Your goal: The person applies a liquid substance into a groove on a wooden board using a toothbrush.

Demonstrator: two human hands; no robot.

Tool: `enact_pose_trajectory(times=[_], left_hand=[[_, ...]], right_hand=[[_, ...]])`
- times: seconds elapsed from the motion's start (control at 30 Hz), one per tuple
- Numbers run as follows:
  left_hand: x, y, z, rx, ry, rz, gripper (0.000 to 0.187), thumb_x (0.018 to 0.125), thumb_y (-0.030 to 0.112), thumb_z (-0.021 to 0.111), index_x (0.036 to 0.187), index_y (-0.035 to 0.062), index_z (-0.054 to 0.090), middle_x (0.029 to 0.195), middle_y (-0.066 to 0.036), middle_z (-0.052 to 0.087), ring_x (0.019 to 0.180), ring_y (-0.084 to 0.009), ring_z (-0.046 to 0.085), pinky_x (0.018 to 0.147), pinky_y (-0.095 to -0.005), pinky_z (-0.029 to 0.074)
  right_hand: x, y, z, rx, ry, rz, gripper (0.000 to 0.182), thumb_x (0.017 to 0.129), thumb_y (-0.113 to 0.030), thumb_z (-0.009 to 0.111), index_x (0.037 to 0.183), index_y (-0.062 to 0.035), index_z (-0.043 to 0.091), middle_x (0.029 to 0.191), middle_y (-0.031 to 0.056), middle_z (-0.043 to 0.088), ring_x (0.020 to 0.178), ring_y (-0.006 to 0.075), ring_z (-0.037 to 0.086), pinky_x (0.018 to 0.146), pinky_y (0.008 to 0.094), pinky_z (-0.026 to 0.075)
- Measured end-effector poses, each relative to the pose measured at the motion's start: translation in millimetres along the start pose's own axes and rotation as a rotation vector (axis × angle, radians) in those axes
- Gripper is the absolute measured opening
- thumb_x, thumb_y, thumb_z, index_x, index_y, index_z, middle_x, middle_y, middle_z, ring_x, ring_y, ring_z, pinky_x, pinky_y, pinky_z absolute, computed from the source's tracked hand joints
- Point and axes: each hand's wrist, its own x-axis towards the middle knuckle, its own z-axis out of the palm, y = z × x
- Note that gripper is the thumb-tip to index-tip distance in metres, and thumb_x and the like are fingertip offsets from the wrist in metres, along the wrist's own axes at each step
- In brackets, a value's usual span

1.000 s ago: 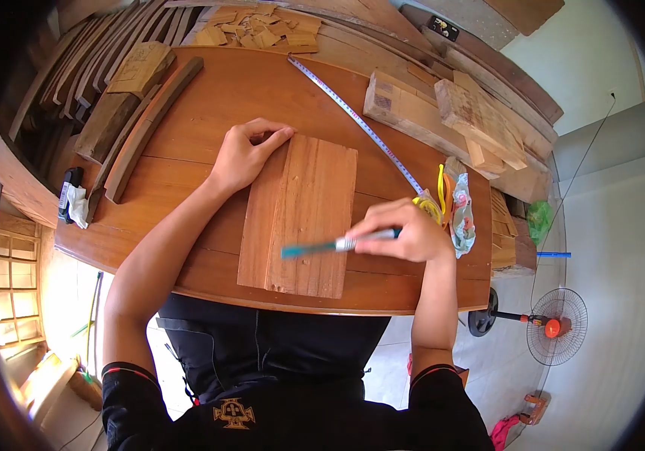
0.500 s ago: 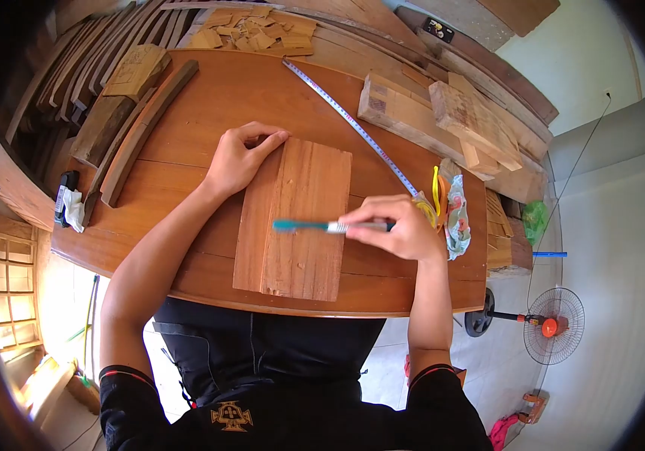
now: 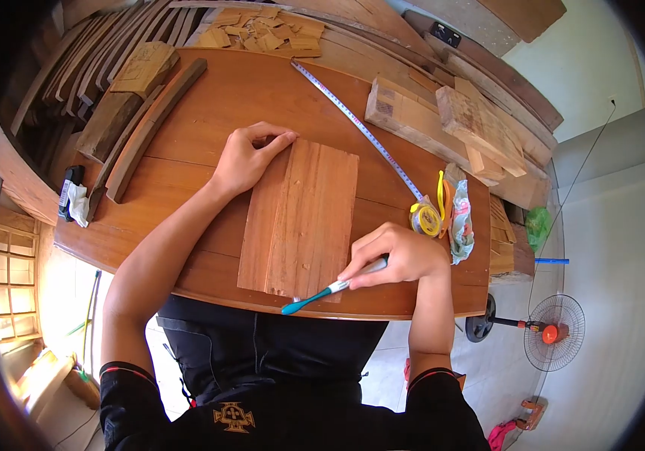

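Observation:
A brown wooden block point(image 3: 315, 203) with a stepped long left side lies on the wooden table point(image 3: 202, 113), its near end close to the front edge. My left hand point(image 3: 251, 156) is closed at the block's far left corner, thumb on top and fingers curled behind. Between the fingers of my right hand point(image 3: 397, 257) is a green and white toothbrush point(image 3: 309, 301). Its bristled head is at the block's near end, over the table edge. A yellow tape measure point(image 3: 425, 219) lies past my right hand, its blade point(image 3: 360, 124) stretched out diagonally across the table.
A crumpled patterned wrapper point(image 3: 461, 222) sits by the tape measure. Thick planks point(image 3: 480, 124) are stacked at the far right, and long wooden strips point(image 3: 157, 128) lie on the left beside a black object point(image 3: 69, 192) with white tissue. A fan point(image 3: 555, 331) stands right of the table.
My right hand has brought the toothbrush from the middle of the block's top down to its near end, tilting the head downward. My left hand keeps its place on the corner.

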Motion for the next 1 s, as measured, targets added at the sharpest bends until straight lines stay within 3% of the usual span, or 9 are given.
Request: enact_pose_trajectory(times=[0.13, 0.3, 0.43, 0.53, 0.6, 0.67, 0.77, 0.87, 1.0], left_hand=[[1, -3, 1, -0.028, -0.002, -0.035, 0.032, 0.109, 0.027, 0.071, 0.118, -0.0015, 0.081, 0.105, -0.005, 0.077, 0.098, -0.0108, 0.068, 0.091, -0.0295, 0.053], [1, -3, 1, -0.002, 0.010, 0.025, 0.032, 0.109, 0.028, 0.072, 0.118, -0.0015, 0.081, 0.103, -0.005, 0.077, 0.096, -0.0104, 0.067, 0.089, -0.0292, 0.053], [0, -4, 1, -0.003, 0.008, 0.011, 0.032, 0.109, 0.028, 0.072, 0.118, -0.0015, 0.081, 0.104, -0.005, 0.077, 0.097, -0.0101, 0.068, 0.089, -0.0291, 0.053], [-1, -1, 1, -0.002, 0.014, 0.006, 0.032, 0.109, 0.027, 0.072, 0.119, -0.0018, 0.080, 0.105, -0.005, 0.077, 0.098, -0.0103, 0.068, 0.091, -0.0289, 0.053], [0, -4, 1, -0.018, 0.005, 0.005, 0.032, 0.109, 0.027, 0.072, 0.119, -0.0021, 0.080, 0.106, -0.005, 0.078, 0.100, -0.0107, 0.069, 0.092, -0.0290, 0.054], [2, -6, 1, -0.020, 0.000, 0.007, 0.032, 0.109, 0.027, 0.072, 0.119, -0.0022, 0.080, 0.107, -0.006, 0.078, 0.101, -0.0111, 0.069, 0.093, -0.0293, 0.054], [2, -5, 0, -0.006, 0.003, 0.001, 0.031, 0.108, 0.027, 0.072, 0.119, -0.0007, 0.081, 0.109, -0.008, 0.079, 0.103, -0.0139, 0.071, 0.094, -0.0311, 0.055], [1, -5, -1, -0.008, 0.004, -0.013, 0.030, 0.106, 0.027, 0.073, 0.119, 0.0022, 0.082, 0.112, -0.011, 0.082, 0.105, -0.0186, 0.075, 0.095, -0.0339, 0.057], [3, -8, 0, -0.013, -0.001, 0.003, 0.030, 0.106, 0.027, 0.073, 0.120, 0.0020, 0.082, 0.113, -0.011, 0.082, 0.105, -0.0182, 0.075, 0.095, -0.0334, 0.057]], right_hand=[[-13, 6, -12, -0.159, 0.291, -0.005, 0.019, 0.087, -0.008, 0.090, 0.105, -0.0060, 0.086, 0.090, 0.0076, 0.081, 0.075, 0.0158, 0.072, 0.066, 0.0289, 0.051], [3, 2, 0, -0.200, 0.420, 0.004, 0.019, 0.087, -0.007, 0.091, 0.105, -0.0047, 0.085, 0.092, 0.0081, 0.081, 0.076, 0.0165, 0.072, 0.066, 0.0286, 0.051], [1, 2, 0, 0.019, 0.085, -0.031, 0.020, 0.088, -0.008, 0.090, 0.106, -0.0045, 0.085, 0.094, 0.0085, 0.081, 0.081, 0.0173, 0.075, 0.070, 0.0304, 0.054], [-8, 8, -11, -0.110, 0.246, -0.004, 0.017, 0.093, -0.015, 0.087, 0.108, -0.0065, 0.085, 0.098, 0.0069, 0.083, 0.085, 0.0164, 0.077, 0.075, 0.0312, 0.056], [-5, 4, -7, -0.119, 0.497, 0.155, 0.020, 0.093, -0.016, 0.086, 0.111, -0.0052, 0.084, 0.099, 0.0078, 0.083, 0.085, 0.0141, 0.076, 0.075, 0.0304, 0.056], [0, 8, -3, -0.119, 0.439, 0.045, 0.019, 0.094, -0.017, 0.086, 0.110, -0.0058, 0.085, 0.098, 0.0078, 0.083, 0.085, 0.0162, 0.076, 0.074, 0.0307, 0.056], [5, 3, 4, -0.039, 0.132, -0.006, 0.017, 0.092, -0.017, 0.088, 0.107, -0.0087, 0.086, 0.095, 0.0069, 0.082, 0.083, 0.0197, 0.076, 0.073, 0.0311, 0.055], [-3, 7, -2, -0.064, 0.214, -0.010, 0.018, 0.092, -0.017, 0.088, 0.107, -0.0089, 0.086, 0.095, 0.0069, 0.082, 0.082, 0.0187, 0.076, 0.073, 0.0310, 0.055], [-1, 4, -2, -0.110, 0.545, 0.129, 0.019, 0.094, -0.017, 0.086, 0.110, -0.0092, 0.085, 0.095, 0.0064, 0.082, 0.082, 0.0177, 0.075, 0.073, 0.0311, 0.055]])
